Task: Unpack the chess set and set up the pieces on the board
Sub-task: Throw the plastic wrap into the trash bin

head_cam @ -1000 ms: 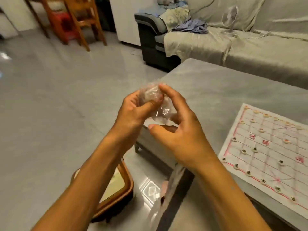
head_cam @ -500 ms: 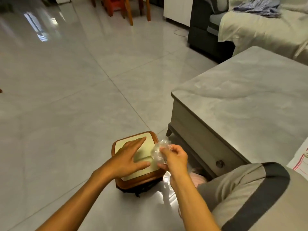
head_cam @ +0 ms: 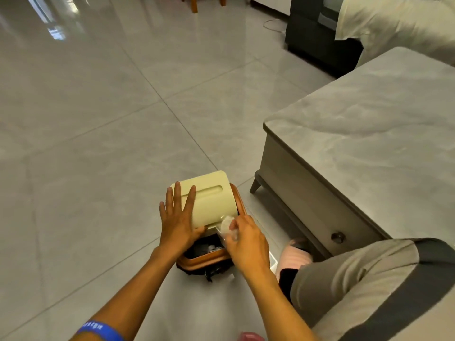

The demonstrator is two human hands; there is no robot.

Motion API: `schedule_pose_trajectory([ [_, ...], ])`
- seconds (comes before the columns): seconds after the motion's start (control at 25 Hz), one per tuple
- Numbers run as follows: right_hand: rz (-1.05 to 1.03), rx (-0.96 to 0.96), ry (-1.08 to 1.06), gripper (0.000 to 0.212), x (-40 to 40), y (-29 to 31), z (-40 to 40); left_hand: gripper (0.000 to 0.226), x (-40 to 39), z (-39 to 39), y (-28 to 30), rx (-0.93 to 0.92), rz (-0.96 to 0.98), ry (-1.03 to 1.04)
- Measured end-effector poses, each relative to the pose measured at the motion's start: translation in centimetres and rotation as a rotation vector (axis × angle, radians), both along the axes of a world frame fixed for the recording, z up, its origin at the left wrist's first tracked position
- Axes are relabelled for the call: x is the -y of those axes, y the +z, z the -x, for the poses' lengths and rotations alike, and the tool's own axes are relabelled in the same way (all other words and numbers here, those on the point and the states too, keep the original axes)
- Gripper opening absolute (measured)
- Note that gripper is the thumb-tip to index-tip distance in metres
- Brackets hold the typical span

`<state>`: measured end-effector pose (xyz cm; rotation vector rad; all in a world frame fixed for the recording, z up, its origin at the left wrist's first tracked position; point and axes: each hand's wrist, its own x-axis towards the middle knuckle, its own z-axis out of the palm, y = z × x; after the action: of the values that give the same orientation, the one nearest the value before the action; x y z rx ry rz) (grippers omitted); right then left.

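the floor bin [head_cam: 206, 259] sits on the tiles directly under your hands, its open mouth just below and to the left of your right grip. the cream lid [head_cam: 209, 200] is tilted up and back, away from you, its long edge running across your line of reach. your left hand [head_cam: 178, 222] lies flat on that lid, fingers straight and spread, pressing it open and gripping nothing. your right hand [head_cam: 246, 239] is the nearer one to the opening; its fingers are curled round the crumpled clear wrapper [head_cam: 227, 227], pinching it at the bin's right rim. the wrapper sits above the dark liner, at the tip of the grip. judgement: the coming move is a short drop down and leftward into the mouth. the board is out of view.
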<state>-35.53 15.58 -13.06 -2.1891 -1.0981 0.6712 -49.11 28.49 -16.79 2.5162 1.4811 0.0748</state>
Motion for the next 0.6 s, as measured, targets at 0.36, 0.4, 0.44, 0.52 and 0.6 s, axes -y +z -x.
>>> schedule_pose_trajectory([
  [0.36,0.198,0.478,0.403,0.035,-2.0,-3.7,1.7,0.111,2.1,0.0,-1.1,0.229,0.052,0.205],
  [0.4,0.206,0.441,0.377,0.036,-2.0,-4.1,1.8,0.111,2.1,0.0,-1.1,0.242,0.050,0.206],
  [0.44,0.212,0.380,0.350,0.034,-2.0,-4.4,1.7,0.111,2.1,0.0,-1.2,0.249,0.045,0.206],
  [0.52,0.262,0.275,0.401,0.035,-1.9,-5.2,1.7,0.112,2.1,-0.1,-1.4,0.251,0.037,0.202],
  [0.6,0.334,0.276,0.513,0.034,-1.5,-5.2,1.7,0.114,2.0,-0.1,-1.5,0.242,0.029,0.205],
])
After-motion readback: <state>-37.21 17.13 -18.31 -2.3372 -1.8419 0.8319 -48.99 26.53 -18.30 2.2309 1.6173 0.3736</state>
